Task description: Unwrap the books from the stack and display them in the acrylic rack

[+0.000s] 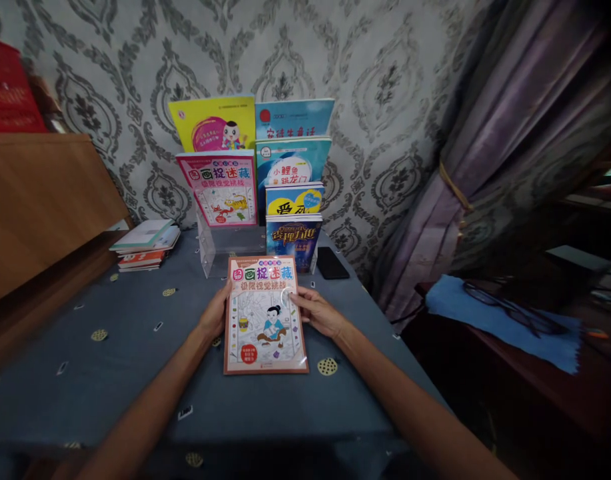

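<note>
Between my two hands is an orange-bordered picture book (258,317), its cover facing me, with a drawn figure in blue on it. My left hand (216,312) grips its left edge, the fingers partly hidden behind it. On the right edge my right hand (319,312) closes with the thumb on the cover. Just behind stands a clear acrylic book stand (210,250) with tiers of books. Its left side bears a pink book (222,190) below a yellow book (212,120). On its right side are two blue-green books, a yellow-and-blue book (295,200) and a dark blue book (294,239).
A dark phone (334,263) lies right of the stand on the blue tablecloth (150,373). Several stacked books (145,243) lie at the left, near a wooden cabinet (45,207). Beyond the table's right edge, glasses (515,308) rest on a blue cloth (455,303), near a purple curtain (435,220).
</note>
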### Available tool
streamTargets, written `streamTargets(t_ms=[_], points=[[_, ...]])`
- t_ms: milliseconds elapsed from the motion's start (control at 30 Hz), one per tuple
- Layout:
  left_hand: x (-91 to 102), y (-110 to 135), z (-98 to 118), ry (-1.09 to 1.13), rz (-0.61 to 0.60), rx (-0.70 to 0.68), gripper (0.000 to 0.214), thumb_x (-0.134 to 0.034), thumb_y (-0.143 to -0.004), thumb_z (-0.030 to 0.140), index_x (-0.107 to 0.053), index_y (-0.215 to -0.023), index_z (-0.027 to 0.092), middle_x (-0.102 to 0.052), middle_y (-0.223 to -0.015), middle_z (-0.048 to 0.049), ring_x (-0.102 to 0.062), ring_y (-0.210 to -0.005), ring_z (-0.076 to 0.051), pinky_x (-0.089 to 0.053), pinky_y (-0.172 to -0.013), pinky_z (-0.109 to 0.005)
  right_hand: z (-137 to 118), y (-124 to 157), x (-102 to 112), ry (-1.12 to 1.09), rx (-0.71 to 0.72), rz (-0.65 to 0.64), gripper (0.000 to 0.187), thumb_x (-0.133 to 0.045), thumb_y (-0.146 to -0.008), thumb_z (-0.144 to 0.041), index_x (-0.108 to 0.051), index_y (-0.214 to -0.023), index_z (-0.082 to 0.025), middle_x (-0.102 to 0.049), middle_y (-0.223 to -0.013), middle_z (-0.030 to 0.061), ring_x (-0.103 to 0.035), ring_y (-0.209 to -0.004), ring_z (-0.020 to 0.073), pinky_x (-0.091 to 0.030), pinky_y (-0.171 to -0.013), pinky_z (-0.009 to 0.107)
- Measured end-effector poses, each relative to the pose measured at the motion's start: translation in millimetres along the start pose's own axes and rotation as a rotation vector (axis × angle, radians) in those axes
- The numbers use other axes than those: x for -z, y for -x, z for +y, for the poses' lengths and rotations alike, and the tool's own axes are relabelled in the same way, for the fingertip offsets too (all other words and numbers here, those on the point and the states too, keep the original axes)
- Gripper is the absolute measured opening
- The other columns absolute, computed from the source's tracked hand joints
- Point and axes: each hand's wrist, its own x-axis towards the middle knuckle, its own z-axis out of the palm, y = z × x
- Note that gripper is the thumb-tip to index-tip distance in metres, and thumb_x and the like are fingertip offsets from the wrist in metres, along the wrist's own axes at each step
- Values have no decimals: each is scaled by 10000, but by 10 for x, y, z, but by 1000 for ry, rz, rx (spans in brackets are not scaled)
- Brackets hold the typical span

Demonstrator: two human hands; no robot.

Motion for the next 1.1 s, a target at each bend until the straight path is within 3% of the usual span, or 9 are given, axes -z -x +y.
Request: streamTargets(t_ms=[267,567,767,933,1100], points=[[47,-31,-15,104,-139,154,558,-476,-982,501,-559,-1373,111,-719,-1209,-162,-648,-1195,-315,-457,-1096,-476,36,-57,42,-3,41,55,383,-857,-688,-451,-726,-959,-214,-686,-733,-12,-520,-551,69,-290,-449,174],[-51,-32,-19,62,-82,36,651,-614,-846,651,-640,-1270,158,-738,-1161,-160,-659,-1170,-351,-535,-992,-482,29,-118,-89,-101,16,47,430,-917,-596,-435,-727,-887,-182,-644,-667,-24,-434,-478,38,-172,-384,164],[-66,-20,-40,88,-89,33,707,-579,-832,711,-652,-1257,150,-735,-1169,-159,-643,-1194,-348,-519,-1013,-483,65,-91,-106,-78,-34,8,409,-900,-636,-445,-728,-886,-171,-641,-664,-21,-457,-491,42,-239,-403,159],[2,-29,-40,68,57,41,654,-533,-867,699,-693,-1174,144,-760,-1099,-144,-688,-1117,-326,-545,-976,-453,34,-8,-121,-106,-39,-29,433,-888,-662,-452,-727,-964,-186,-683,-747,-6,-558,-565,67,-376,-467,163],[92,-72,-48,-12,141,-8,565,-628,-835,652,-733,-1068,148,-781,-1004,-130,-743,-948,-305,-592,-847,-403,5,82,-121,-111,-37,-93,396,-866,-712,-397,-721,-1010,-180,-711,-796,16,-622,-624,92,-458,-505,177]])
